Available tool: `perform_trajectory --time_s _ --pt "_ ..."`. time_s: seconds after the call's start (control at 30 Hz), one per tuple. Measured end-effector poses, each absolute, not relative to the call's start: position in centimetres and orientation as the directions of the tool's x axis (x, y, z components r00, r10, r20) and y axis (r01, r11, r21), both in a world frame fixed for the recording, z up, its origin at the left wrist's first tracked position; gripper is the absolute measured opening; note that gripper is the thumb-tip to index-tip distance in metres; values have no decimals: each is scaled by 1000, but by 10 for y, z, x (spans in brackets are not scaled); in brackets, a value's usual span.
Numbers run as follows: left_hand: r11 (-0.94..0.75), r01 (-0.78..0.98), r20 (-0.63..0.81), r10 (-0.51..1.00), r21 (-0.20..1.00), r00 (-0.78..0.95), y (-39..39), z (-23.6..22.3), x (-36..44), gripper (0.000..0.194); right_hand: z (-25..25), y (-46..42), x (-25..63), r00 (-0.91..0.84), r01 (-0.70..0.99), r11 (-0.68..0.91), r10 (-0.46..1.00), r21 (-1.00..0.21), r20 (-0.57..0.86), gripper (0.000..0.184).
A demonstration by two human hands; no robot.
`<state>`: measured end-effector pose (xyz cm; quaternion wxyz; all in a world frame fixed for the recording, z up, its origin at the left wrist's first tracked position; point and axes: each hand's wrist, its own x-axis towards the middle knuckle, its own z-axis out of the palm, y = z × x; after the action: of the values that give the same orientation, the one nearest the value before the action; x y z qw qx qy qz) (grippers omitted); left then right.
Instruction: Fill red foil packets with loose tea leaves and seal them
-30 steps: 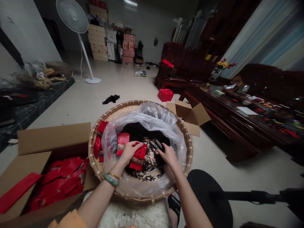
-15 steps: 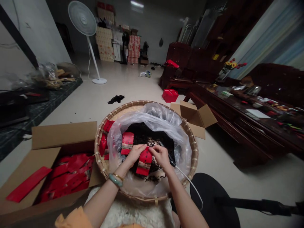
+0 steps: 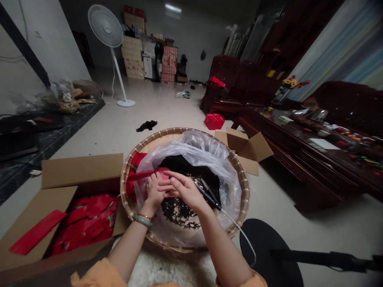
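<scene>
A round woven bamboo basket (image 3: 245,191) stands before me, lined with a clear plastic bag (image 3: 230,175) that holds loose dark dried leaves, like tea (image 3: 176,213). Over the left side of the bag, my left hand (image 3: 154,190) has its fingers closed on a red packet (image 3: 142,175), seen nearly edge-on. My right hand (image 3: 184,190) hovers just right of it, fingers stretched out and holding nothing. A black hair straightener (image 3: 211,196) with a white cord lies with its arms apart on the leaves. More red packets (image 3: 139,158) rest against the basket's left inner side.
At left, an open cardboard box (image 3: 82,165) holds many red packets (image 3: 92,215); one red strip (image 3: 37,232) lies on its flap. Another open box (image 3: 254,149) sits behind right, near a dark wooden table (image 3: 278,147). A black round base (image 3: 266,247) stands at lower right.
My left hand has moved left with the red packet, away from the middle of the bag. The right hand has let go, opened its fingers and shifted left.
</scene>
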<state>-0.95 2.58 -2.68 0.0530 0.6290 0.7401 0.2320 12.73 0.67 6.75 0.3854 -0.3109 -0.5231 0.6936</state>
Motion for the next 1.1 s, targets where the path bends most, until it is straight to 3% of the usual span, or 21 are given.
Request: perform_trajectory --time_s 0.07,0.17,0.23,0.33,0.57,0.7,0.8,0.9,1.0,1.1 --pt "159 928 174 958 338 -228 27 -25 -10 28 57 12 129 -544 -170 -186 837 -968 -66 52" --pt "172 955 148 966 242 -211 26 -22 -10 29 21 28 150 -379 41 -163 911 -986 -166 46" --pt "147 965 167 968 216 -185 25 -21 -11 30 -4 36 164 -249 249 -57 961 -967 -121 35" --pt "113 966 197 967 233 -161 25 -21 -14 32 -23 34 170 -229 428 103 974 -898 2 26" --pt "56 947 194 973 315 -122 31 -28 -23 35 -4 2 128 -473 401 410 858 -819 197 36" --pt "23 932 244 962 361 -118 31 -34 -26 37 -15 12 125 -355 485 389 906 -784 230 38" --pt "-54 878 299 949 475 -103 33 -36 -25 35 -30 28 137 -244 555 342 938 -758 245 42" --pt "-147 706 330 935 693 -128 36 -33 -19 25 -36 44 148 -177 578 366 929 -730 326 50" --pt "-115 464 239 947 878 -217 39 -25 -11 14 -31 54 153 -156 588 401 908 -703 388 56" --pt "-30 258 100 959 966 -264 41 -18 -3 15 -23 57 155 -172 585 434 892 -685 418 54"
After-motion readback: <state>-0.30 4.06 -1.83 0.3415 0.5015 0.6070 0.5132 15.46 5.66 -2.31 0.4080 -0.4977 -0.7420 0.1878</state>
